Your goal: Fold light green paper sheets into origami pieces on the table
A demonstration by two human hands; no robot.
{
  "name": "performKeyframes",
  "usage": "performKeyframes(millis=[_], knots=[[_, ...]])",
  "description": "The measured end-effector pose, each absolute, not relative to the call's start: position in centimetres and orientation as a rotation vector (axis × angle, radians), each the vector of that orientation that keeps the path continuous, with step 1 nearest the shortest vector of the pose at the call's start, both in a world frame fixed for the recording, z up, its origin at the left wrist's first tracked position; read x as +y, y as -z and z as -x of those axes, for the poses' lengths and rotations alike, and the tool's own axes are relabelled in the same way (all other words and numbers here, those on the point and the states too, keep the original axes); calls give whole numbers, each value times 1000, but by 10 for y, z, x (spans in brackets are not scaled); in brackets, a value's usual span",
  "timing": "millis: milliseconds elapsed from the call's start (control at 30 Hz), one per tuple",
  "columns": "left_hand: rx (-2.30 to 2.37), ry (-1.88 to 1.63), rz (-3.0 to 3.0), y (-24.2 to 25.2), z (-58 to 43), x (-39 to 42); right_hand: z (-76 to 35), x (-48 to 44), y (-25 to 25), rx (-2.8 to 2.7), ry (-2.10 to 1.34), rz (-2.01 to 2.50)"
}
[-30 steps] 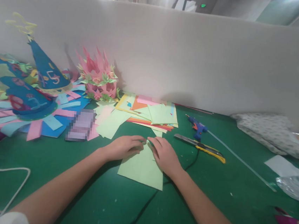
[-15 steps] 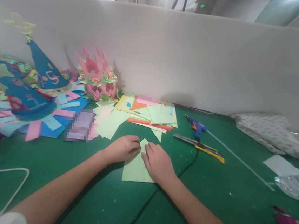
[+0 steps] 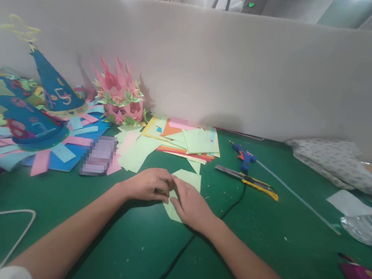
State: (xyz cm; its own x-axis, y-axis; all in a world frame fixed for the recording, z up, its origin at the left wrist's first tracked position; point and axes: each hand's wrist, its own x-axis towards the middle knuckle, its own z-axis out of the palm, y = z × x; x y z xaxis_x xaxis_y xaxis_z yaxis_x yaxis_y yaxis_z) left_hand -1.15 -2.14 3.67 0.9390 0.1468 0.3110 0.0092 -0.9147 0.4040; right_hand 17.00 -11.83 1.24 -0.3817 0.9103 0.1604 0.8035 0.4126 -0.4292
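Note:
A pale green sheet of paper [image 3: 190, 179] lies on the green table, turned at an angle and partly covered by my hands. My left hand [image 3: 151, 185] is at its left side, fingers curled with the tips at the paper's edge. From the right, my right hand [image 3: 190, 202] rests over the paper, thumb and fingers pressed on it. The fingertips of both hands meet near the sheet's middle. What lies under the fingers is hidden.
Stacked coloured papers [image 3: 185, 141] lie behind my hands. To the right are a blue glue gun [image 3: 245, 157], a yellow cutter [image 3: 250, 181] and a black cable [image 3: 183, 253]. A pink paper crown [image 3: 121, 94], blue cone hats [image 3: 55, 85] and a blurred phone [image 3: 99, 156] stand or lie left.
The green paper has been turned, so its pointed top no longer faces away from me. Both hands have come together over it, and the left fingers have shifted toward its lower left edge.

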Motion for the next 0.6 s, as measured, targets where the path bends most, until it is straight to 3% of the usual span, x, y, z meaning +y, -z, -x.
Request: performKeyframes(millis=[200, 600], knots=[[165, -399, -2605, -39, 12, -23, -176, -115, -12, -2290, -461, 1368], [488, -248, -2819, -36, 5, -28, -180, -116, -19, -2035, -32, 1611]])
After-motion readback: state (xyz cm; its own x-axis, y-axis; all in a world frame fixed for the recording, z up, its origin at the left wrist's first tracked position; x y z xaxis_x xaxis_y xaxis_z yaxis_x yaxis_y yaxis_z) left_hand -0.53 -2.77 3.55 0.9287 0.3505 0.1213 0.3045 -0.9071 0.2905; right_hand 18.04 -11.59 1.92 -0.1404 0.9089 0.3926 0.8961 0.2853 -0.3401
